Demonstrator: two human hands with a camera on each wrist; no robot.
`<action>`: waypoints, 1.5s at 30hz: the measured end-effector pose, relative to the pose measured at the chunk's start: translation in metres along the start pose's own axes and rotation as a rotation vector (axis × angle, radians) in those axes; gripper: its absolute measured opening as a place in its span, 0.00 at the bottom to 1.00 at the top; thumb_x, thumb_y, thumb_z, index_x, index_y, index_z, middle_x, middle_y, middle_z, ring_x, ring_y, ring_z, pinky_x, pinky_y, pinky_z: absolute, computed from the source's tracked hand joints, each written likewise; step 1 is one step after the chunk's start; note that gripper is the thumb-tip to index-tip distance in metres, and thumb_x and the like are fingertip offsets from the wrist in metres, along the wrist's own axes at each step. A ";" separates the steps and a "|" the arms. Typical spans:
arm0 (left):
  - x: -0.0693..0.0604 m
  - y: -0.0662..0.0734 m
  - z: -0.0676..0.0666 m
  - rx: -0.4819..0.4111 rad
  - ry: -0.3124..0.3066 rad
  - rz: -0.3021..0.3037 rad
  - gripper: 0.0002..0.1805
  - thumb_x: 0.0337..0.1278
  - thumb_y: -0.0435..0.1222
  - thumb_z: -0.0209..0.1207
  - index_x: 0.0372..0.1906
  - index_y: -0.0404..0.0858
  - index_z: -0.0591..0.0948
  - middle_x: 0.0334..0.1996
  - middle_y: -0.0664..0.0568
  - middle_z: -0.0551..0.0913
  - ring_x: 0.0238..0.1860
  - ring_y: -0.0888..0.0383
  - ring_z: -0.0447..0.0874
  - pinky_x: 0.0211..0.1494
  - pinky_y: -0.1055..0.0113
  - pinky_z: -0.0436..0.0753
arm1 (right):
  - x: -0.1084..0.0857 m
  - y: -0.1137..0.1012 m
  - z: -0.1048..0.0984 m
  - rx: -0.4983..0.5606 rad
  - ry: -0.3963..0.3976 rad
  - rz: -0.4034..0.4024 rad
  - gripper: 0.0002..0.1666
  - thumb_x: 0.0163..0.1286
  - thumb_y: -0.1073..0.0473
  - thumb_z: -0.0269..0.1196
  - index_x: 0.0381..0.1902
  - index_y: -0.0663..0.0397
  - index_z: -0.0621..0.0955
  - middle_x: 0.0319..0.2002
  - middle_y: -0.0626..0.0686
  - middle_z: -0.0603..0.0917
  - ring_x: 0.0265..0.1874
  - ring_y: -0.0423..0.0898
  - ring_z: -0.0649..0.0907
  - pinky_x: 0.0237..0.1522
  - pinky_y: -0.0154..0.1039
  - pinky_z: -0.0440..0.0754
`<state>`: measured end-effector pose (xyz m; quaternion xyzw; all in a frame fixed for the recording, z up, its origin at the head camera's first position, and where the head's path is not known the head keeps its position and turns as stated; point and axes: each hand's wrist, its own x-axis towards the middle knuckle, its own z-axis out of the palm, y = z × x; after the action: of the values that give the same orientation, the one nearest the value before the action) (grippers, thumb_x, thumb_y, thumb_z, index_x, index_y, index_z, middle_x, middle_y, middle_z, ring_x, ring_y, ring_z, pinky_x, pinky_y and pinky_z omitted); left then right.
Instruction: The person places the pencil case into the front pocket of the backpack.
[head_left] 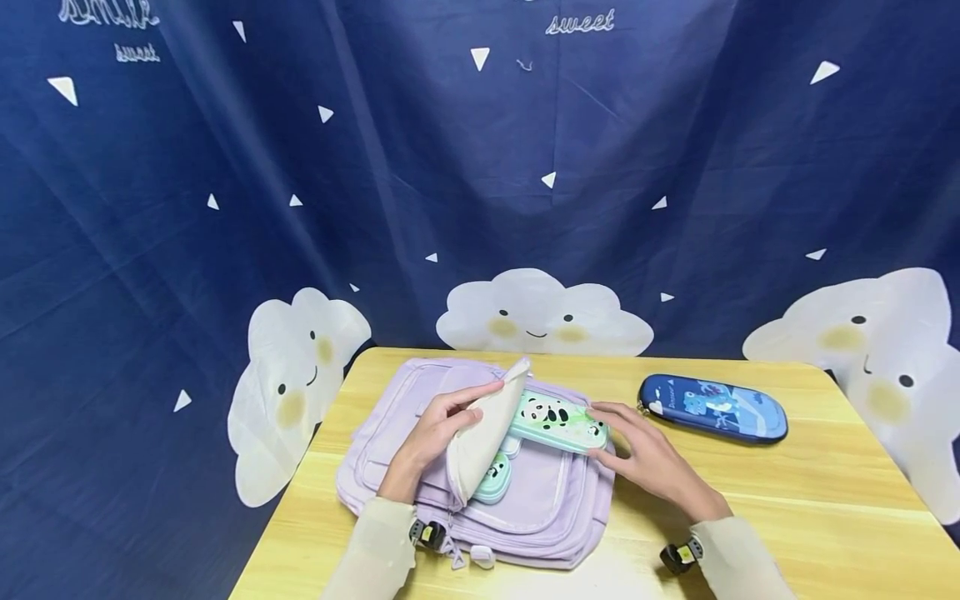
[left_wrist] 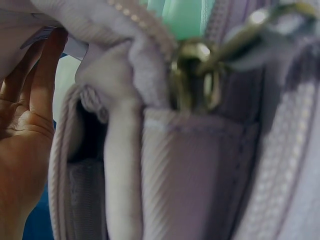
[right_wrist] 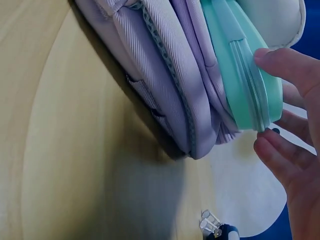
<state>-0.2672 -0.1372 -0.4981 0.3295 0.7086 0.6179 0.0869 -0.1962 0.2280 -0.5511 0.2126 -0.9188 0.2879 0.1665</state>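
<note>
Fingers (head_left: 617, 412) of the R hand (head_left: 651, 454) are pinched on the R end of a mint panda pencil case (head_left: 557, 423), thumb on the near side, others over the far side; prob. taken by that end b/c the L end runs under the raised flap. Case sits over the bag front, panda print up; R wrist view shows its side zip (right_wrist: 247, 82), thumb next to it.

L hand (head_left: 442, 425) has the cream-lined flap (head_left: 486, 442) pinched betw. thumb & fingers and lifted, presumably to keep the pocket mouth accessible while the R hand minds the case. L wrist view is mostly bag fabric & a brass-col. ring (left_wrist: 190, 75) close up; palm at the edge, fingertips not clear there.

Partly under the flap, a smaller mint panda item (head_left: 492, 482) lies nearer the person, w/ a pale item (head_left: 512, 446) too covered to ID.

All this is on a lilac bag (head_left: 540, 487), flat on the worktop (head_left: 810, 500), likely so it needs no steadying. Zip pulls (head_left: 455, 557) at its near edge.

Further R, off the bag: dark-blue pencil case (head_left: 716, 408), flat, seemingly parked out of the way. Behind: navy curtain (head_left: 480, 167) w/ smiling clouds (head_left: 543, 312).
</note>
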 end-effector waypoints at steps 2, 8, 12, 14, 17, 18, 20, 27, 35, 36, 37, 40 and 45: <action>0.000 0.000 0.000 0.001 0.001 0.003 0.27 0.75 0.29 0.55 0.75 0.32 0.78 0.76 0.38 0.77 0.75 0.67 0.73 0.72 0.75 0.73 | -0.002 0.001 -0.001 0.004 0.007 0.008 0.37 0.68 0.50 0.79 0.72 0.49 0.82 0.73 0.54 0.81 0.71 0.60 0.81 0.71 0.67 0.77; -0.001 0.001 0.000 -0.003 0.002 0.003 0.27 0.75 0.29 0.54 0.75 0.31 0.78 0.76 0.37 0.77 0.75 0.68 0.73 0.73 0.76 0.73 | -0.006 0.001 -0.003 0.022 0.023 0.031 0.33 0.68 0.51 0.78 0.70 0.48 0.84 0.72 0.52 0.82 0.70 0.59 0.82 0.69 0.64 0.80; -0.001 0.001 0.001 -0.004 0.003 -0.002 0.27 0.75 0.29 0.54 0.75 0.32 0.78 0.76 0.38 0.77 0.76 0.67 0.73 0.73 0.75 0.72 | -0.008 0.002 -0.004 0.021 0.035 0.036 0.32 0.68 0.52 0.78 0.69 0.47 0.85 0.71 0.52 0.83 0.69 0.58 0.83 0.68 0.63 0.80; 0.000 0.001 0.001 -0.006 0.002 -0.005 0.27 0.75 0.29 0.54 0.75 0.32 0.78 0.76 0.38 0.77 0.76 0.67 0.73 0.73 0.75 0.72 | -0.008 0.002 -0.004 0.018 0.041 0.036 0.31 0.68 0.53 0.78 0.68 0.47 0.85 0.70 0.51 0.84 0.69 0.58 0.83 0.68 0.63 0.81; 0.000 0.001 0.001 -0.010 0.000 -0.007 0.27 0.75 0.29 0.54 0.75 0.32 0.78 0.76 0.38 0.77 0.75 0.68 0.73 0.73 0.75 0.73 | -0.009 0.002 -0.003 0.016 0.049 0.037 0.31 0.68 0.53 0.78 0.68 0.47 0.85 0.70 0.51 0.84 0.68 0.58 0.84 0.68 0.62 0.81; 0.001 0.001 0.001 -0.014 -0.002 -0.005 0.27 0.75 0.29 0.54 0.75 0.31 0.78 0.76 0.38 0.77 0.75 0.68 0.73 0.73 0.75 0.73 | -0.009 0.002 -0.003 0.015 0.052 0.036 0.32 0.67 0.53 0.79 0.68 0.48 0.85 0.70 0.51 0.84 0.68 0.58 0.84 0.68 0.62 0.81; 0.001 0.001 0.002 -0.019 -0.005 -0.005 0.27 0.75 0.29 0.54 0.75 0.31 0.78 0.76 0.37 0.77 0.75 0.68 0.73 0.73 0.75 0.73 | -0.009 0.002 -0.002 0.011 0.060 0.032 0.32 0.67 0.53 0.79 0.68 0.48 0.86 0.69 0.51 0.84 0.68 0.57 0.84 0.67 0.62 0.81; 0.002 0.003 0.001 -0.016 -0.010 0.008 0.26 0.76 0.29 0.55 0.75 0.31 0.78 0.76 0.37 0.77 0.76 0.67 0.72 0.74 0.75 0.72 | -0.006 0.000 -0.001 0.004 0.071 0.016 0.31 0.66 0.54 0.80 0.67 0.47 0.86 0.69 0.49 0.85 0.67 0.55 0.84 0.67 0.59 0.81; 0.002 0.006 0.002 -0.002 -0.018 0.003 0.26 0.76 0.30 0.55 0.75 0.32 0.78 0.76 0.38 0.77 0.76 0.67 0.72 0.74 0.75 0.71 | 0.000 -0.002 0.001 0.017 0.059 0.008 0.31 0.67 0.54 0.79 0.67 0.49 0.86 0.69 0.51 0.85 0.68 0.57 0.84 0.68 0.61 0.80; 0.003 0.006 0.002 -0.001 -0.018 0.003 0.26 0.76 0.30 0.55 0.75 0.32 0.78 0.76 0.38 0.77 0.76 0.67 0.73 0.74 0.75 0.71 | 0.002 -0.002 0.002 0.020 0.058 0.004 0.31 0.67 0.54 0.79 0.67 0.49 0.86 0.69 0.52 0.85 0.68 0.57 0.84 0.68 0.61 0.80; 0.003 0.007 0.002 0.003 -0.018 0.002 0.26 0.76 0.30 0.55 0.75 0.32 0.78 0.76 0.38 0.77 0.76 0.67 0.73 0.74 0.75 0.72 | 0.003 -0.002 0.003 0.020 0.059 -0.005 0.31 0.67 0.55 0.79 0.67 0.50 0.86 0.69 0.53 0.85 0.68 0.58 0.84 0.68 0.62 0.80; 0.003 0.007 0.002 0.015 -0.014 -0.001 0.26 0.75 0.29 0.55 0.75 0.33 0.79 0.75 0.39 0.78 0.75 0.67 0.74 0.73 0.75 0.73 | 0.006 -0.001 0.006 0.020 0.065 -0.025 0.32 0.66 0.55 0.80 0.67 0.50 0.86 0.68 0.54 0.85 0.67 0.59 0.84 0.67 0.62 0.81; 0.003 0.007 0.002 0.028 -0.013 0.004 0.26 0.75 0.29 0.55 0.74 0.33 0.79 0.75 0.40 0.79 0.75 0.66 0.74 0.73 0.75 0.73 | 0.013 -0.003 0.010 0.039 0.060 -0.036 0.31 0.66 0.54 0.79 0.67 0.50 0.86 0.68 0.54 0.86 0.66 0.60 0.85 0.65 0.65 0.82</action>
<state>-0.2664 -0.1338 -0.4914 0.3363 0.7159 0.6058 0.0856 -0.2074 0.2158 -0.5525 0.2234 -0.9038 0.3088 0.1949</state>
